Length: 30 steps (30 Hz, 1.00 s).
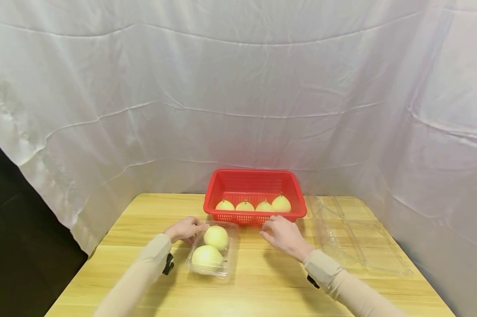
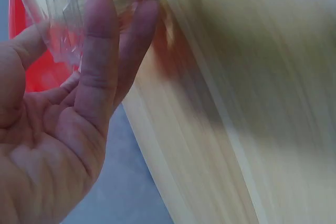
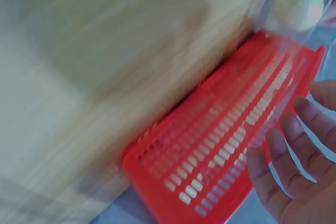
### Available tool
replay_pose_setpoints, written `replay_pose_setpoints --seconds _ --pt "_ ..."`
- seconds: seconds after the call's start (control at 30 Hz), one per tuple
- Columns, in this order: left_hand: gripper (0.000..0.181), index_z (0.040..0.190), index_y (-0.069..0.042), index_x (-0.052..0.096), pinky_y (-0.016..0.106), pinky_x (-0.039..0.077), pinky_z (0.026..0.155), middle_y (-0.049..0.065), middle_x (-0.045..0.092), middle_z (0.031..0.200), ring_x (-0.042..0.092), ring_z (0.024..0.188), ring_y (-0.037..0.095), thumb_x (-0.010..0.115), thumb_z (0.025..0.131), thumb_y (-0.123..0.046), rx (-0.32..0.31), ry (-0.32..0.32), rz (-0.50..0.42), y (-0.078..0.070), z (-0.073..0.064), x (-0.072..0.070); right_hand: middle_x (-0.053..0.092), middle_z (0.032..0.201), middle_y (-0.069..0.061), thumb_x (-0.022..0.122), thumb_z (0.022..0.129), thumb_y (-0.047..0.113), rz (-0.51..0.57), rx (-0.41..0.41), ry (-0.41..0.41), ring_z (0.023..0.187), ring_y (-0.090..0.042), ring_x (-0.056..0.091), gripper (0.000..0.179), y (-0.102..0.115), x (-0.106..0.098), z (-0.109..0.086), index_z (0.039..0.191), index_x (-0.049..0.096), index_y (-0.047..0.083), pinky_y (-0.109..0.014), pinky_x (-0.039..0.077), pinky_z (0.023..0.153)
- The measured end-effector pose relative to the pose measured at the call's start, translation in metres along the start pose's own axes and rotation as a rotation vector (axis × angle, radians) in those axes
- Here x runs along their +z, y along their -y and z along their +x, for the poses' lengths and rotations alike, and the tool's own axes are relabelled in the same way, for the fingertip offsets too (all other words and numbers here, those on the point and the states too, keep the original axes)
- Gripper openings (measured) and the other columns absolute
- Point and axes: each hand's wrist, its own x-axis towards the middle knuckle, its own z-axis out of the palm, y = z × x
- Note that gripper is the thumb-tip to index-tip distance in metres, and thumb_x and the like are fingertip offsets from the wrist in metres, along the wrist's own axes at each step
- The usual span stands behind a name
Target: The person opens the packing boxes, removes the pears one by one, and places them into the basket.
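Note:
A clear plastic clamshell box [image 1: 232,251] stands on the table at the centre left, with two round pale-yellow pears [image 1: 207,257] inside, one behind the other. My left hand [image 1: 188,229] holds its far left corner, the thumb and fingers on either side of the plastic in the left wrist view. Over by the front right of a red basket [image 1: 258,174], my right hand [image 1: 283,233] hovers with loosely bent fingers and nothing in them. Several more pears [image 1: 244,206] sit in a row along the basket's near side, their lower parts hidden by its wall.
Clear empty plastic boxes [image 1: 357,233] lie on the right side of the wooden table [image 1: 246,299], their outlines faint. A pale cloth curtain [image 1: 238,88] hangs behind the table and along its sides.

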Motion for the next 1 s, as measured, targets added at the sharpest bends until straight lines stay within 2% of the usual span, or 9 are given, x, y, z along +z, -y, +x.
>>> replay_pose_setpoints --seconds 0.17,0.27,0.43,0.57,0.73,0.83,0.93,1.0 --pt "0.035 0.092 -0.003 0.057 0.037 0.057 0.060 0.007 0.058 0.076 0.058 0.057 0.018 0.058 0.098 -0.038 -0.002 -0.004 -0.045 -0.009 0.001 0.013 0.066 0.088 0.010 0.072 0.086 0.036 0.033 -0.054 0.066 0.083 -0.011 0.062 0.011 0.016 0.007 -0.005 0.087 0.073 0.025 -0.030 0.051 0.059" --pt "0.034 0.093 -0.003 0.056 0.038 0.057 0.058 0.009 0.059 0.076 0.058 0.056 0.018 0.057 0.098 -0.037 0.004 -0.015 -0.067 -0.014 0.002 0.019 0.064 0.089 0.008 0.072 0.086 0.038 0.070 -0.079 0.089 0.083 -0.011 0.061 0.015 0.024 0.010 -0.007 0.089 0.074 0.024 -0.028 0.050 0.060" --pt "0.035 0.095 0.000 0.055 0.038 0.058 0.058 0.009 0.059 0.073 0.057 0.054 0.017 0.057 0.099 -0.035 0.019 -0.035 -0.084 -0.018 0.004 0.028 0.065 0.106 0.003 0.069 0.087 0.047 0.144 -0.111 0.137 0.096 -0.013 0.060 0.035 0.036 0.014 -0.008 0.108 0.073 0.019 -0.032 0.055 0.074" --pt "0.037 0.095 -0.001 0.056 0.038 0.058 0.059 0.008 0.059 0.071 0.057 0.056 0.017 0.057 0.098 -0.038 0.018 -0.048 -0.102 -0.019 0.006 0.033 0.060 0.125 -0.002 0.064 0.085 0.061 0.170 -0.171 0.170 0.114 -0.017 0.056 0.056 0.047 0.020 -0.008 0.121 0.067 0.019 -0.042 0.053 0.090" --pt "0.037 0.100 -0.001 0.055 0.036 0.058 0.059 0.009 0.059 0.076 0.059 0.061 0.017 0.050 0.101 -0.038 0.045 -0.016 -0.166 -0.017 0.009 0.037 0.056 0.131 -0.003 0.058 0.081 0.073 0.117 -0.212 0.177 0.123 -0.021 0.052 0.065 0.059 0.028 -0.007 0.124 0.062 0.024 -0.049 0.048 0.096" --pt "0.034 0.113 0.004 0.054 0.035 0.058 0.060 0.012 0.060 0.086 0.060 0.067 0.018 0.044 0.105 -0.028 0.090 0.019 -0.222 -0.014 0.008 0.035 0.055 0.130 -0.001 0.057 0.079 0.076 0.062 -0.204 0.179 0.124 -0.020 0.050 0.067 0.065 0.029 -0.004 0.124 0.059 0.026 -0.047 0.048 0.096" --pt "0.032 0.126 0.007 0.049 0.035 0.059 0.065 0.016 0.061 0.096 0.062 0.074 0.020 0.048 0.102 -0.015 0.124 0.053 -0.281 -0.010 0.005 0.031 0.054 0.130 -0.002 0.058 0.077 0.078 0.013 -0.199 0.197 0.124 -0.021 0.049 0.072 0.071 0.027 0.000 0.127 0.056 0.026 -0.047 0.047 0.095" --pt "0.036 0.130 0.007 0.045 0.039 0.059 0.069 0.018 0.060 0.101 0.063 0.077 0.021 0.052 0.096 -0.004 0.143 0.073 -0.313 -0.008 0.002 0.028 0.052 0.132 -0.003 0.058 0.076 0.079 -0.019 -0.194 0.233 0.124 -0.023 0.049 0.077 0.075 0.026 0.004 0.133 0.053 0.028 -0.049 0.047 0.095"
